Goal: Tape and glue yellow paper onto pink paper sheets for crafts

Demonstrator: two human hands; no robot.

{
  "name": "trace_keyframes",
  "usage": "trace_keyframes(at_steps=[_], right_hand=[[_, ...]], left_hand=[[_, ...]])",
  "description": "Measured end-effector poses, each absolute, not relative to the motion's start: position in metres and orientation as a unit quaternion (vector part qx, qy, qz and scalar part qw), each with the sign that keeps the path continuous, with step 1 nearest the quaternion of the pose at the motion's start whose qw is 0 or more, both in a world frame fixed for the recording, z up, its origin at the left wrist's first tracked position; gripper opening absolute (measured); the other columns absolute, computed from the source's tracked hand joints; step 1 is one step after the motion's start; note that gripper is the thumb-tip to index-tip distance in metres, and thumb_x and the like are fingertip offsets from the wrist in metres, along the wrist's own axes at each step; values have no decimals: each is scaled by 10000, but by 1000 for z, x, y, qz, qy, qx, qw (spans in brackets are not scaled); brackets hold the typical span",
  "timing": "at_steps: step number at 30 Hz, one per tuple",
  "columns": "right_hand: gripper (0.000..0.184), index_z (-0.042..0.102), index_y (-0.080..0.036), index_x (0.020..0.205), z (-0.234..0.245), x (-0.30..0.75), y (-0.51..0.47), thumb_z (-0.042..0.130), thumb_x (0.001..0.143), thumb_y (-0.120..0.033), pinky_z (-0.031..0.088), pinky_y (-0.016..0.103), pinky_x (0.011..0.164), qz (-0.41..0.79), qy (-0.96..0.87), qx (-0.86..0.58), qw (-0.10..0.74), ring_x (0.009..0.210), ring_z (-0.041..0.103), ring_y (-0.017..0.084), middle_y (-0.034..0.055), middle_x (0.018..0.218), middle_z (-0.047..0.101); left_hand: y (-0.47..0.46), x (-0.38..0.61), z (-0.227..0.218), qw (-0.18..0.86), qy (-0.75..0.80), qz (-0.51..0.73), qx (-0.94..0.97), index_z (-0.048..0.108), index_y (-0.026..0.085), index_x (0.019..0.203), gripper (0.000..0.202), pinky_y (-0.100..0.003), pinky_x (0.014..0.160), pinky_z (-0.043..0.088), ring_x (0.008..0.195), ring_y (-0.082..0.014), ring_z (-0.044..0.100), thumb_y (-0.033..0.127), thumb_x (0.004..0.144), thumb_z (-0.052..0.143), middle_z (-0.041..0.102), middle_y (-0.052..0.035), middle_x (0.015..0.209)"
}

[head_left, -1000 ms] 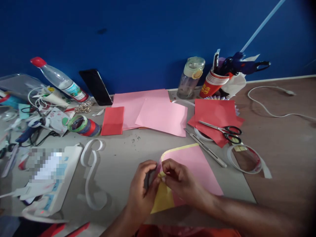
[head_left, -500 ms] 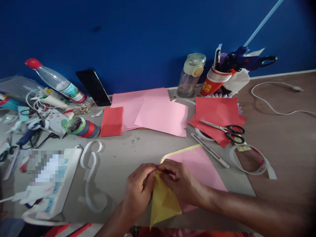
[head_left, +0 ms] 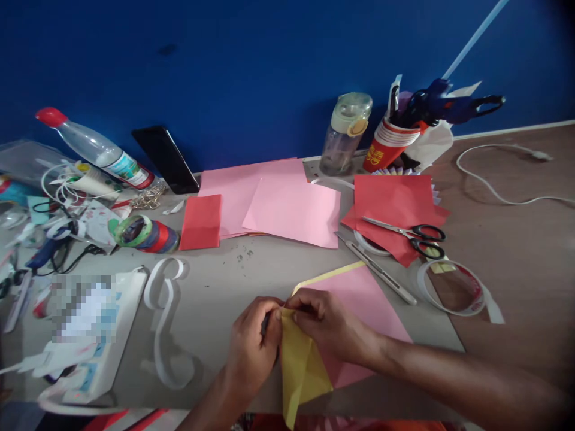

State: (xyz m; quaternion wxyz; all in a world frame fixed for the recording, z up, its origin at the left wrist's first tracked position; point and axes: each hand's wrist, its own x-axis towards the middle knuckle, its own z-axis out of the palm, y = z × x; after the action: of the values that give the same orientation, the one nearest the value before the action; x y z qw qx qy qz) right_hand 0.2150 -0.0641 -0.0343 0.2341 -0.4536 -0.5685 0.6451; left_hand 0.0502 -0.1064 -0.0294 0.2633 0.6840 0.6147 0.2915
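Left hand [head_left: 255,338] and right hand [head_left: 330,320] pinch yellow paper [head_left: 296,359] between closed fingers, near side of the bench [head_left: 213,326]; black-handled scissors [head_left: 408,233] lie right.

The folded paper [head_left: 359,311] shows pink and yellow, with pale yellow along its far edge. The loose sheets [head_left: 294,212] are plain pink, the squares [head_left: 390,197] under the black-handled scissors [head_left: 409,232] red. The wall [head_left: 247,72] is deep blue, the cup [head_left: 384,146] red with yellow characters, the bottle cap [head_left: 51,117] red.
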Motion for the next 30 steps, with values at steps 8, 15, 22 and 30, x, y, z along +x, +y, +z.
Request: trace_keyframes(at_steps=[8, 15, 22, 30], right_hand=[[199, 665, -153, 758, -35, 216, -61, 489, 705, -77, 381, 202, 567, 658, -561, -452, 218, 638, 539, 105, -16, 690, 620], [208, 668, -149, 757, -36, 219, -58, 486, 691, -73, 378, 199, 577, 663, -563, -452, 197, 650, 526, 101, -17, 698, 618], [187, 684, -149, 779, -38, 222, -53, 512, 718, -108, 360, 201, 570, 685, -560, -433, 172, 652, 493, 101, -15, 697, 595], [153, 690, -141, 798, -40, 224, -49, 568, 775, -232, 347, 220, 565, 708, -543, -422, 162, 636, 472, 104, -7, 687, 587]], left_hand=[[-107, 49, -28, 280, 625, 282, 672, 619, 189, 839, 169, -212, 674, 487, 730, -131, 653, 196, 895, 459, 689, -20, 784], [-106, 46, -28, 295, 627, 295, 658, 619, 193, 823, 171, -186, 645, 474, 700, -113, 641, 218, 906, 471, 686, 2, 759], [-106, 46, -29, 311, 631, 301, 644, 615, 195, 800, 178, -174, 635, 469, 683, -103, 636, 239, 911, 483, 683, 15, 742], [-105, 45, -30, 319, 638, 300, 634, 613, 195, 797, 190, -174, 624, 469, 665, -104, 629, 262, 915, 481, 680, 16, 732]])
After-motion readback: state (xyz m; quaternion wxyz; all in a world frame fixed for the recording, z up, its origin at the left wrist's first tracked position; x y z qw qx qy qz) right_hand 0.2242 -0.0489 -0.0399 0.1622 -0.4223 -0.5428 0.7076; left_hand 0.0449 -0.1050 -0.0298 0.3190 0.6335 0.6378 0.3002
